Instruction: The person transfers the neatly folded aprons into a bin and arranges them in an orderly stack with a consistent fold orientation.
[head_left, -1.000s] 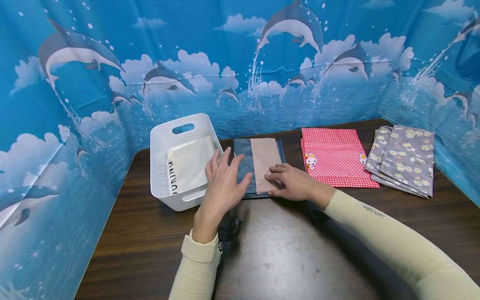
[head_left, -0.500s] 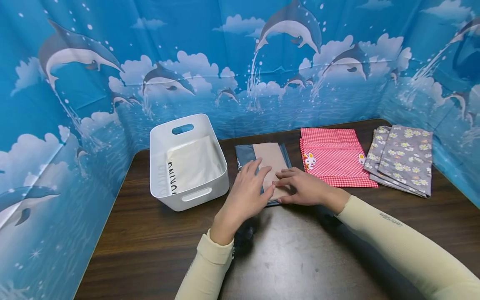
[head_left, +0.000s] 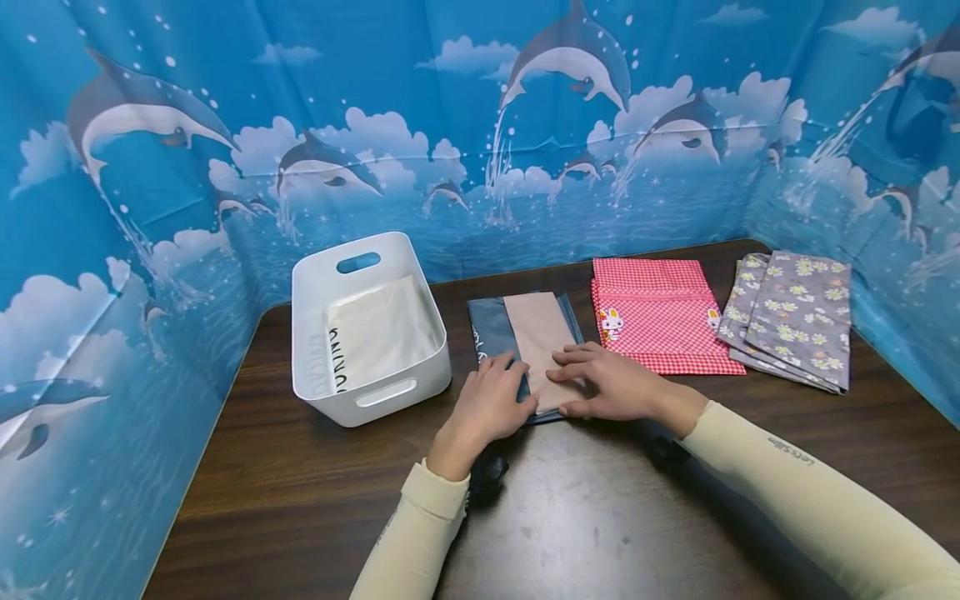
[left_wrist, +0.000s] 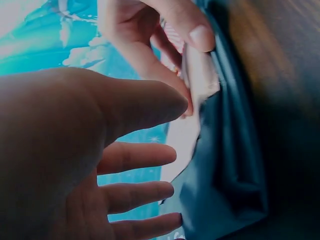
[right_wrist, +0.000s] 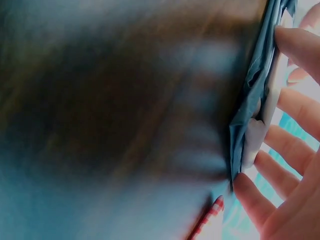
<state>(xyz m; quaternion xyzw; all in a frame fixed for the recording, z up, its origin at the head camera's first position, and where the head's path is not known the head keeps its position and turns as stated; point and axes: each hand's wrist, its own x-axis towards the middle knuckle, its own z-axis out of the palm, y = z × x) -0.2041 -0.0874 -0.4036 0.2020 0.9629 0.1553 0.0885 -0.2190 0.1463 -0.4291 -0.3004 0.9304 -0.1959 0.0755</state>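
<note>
A folded dark blue-grey cloth (head_left: 491, 325) with a beige panel (head_left: 538, 321) and some white lettering lies flat on the table. My left hand (head_left: 487, 404) rests its fingertips on the near left part of it. On the near right part lie the fingers of my right hand (head_left: 611, 382), spread over the beige panel. In the left wrist view the left fingers (left_wrist: 140, 152) are fairly straight and touch the cloth's surface. The right wrist view has the right fingers (right_wrist: 292, 142) lightly bent along the cloth's layered edge (right_wrist: 245, 112), without gripping it.
A white plastic basket (head_left: 405, 398) with handle holes stands left, holding a folded cream cloth (head_left: 382, 329) with black lettering. Right of the hands lie a folded red gingham cloth (head_left: 660, 312) with rabbit figures and a folded grey daisy-print cloth (head_left: 802, 312). A dolphin-print curtain (head_left: 450, 108) borders the table.
My left hand has moved right, from beside the basket onto the cloth. The dark blue-grey cloth has slid slightly towards me, and my right hand has shifted a little right with it.
</note>
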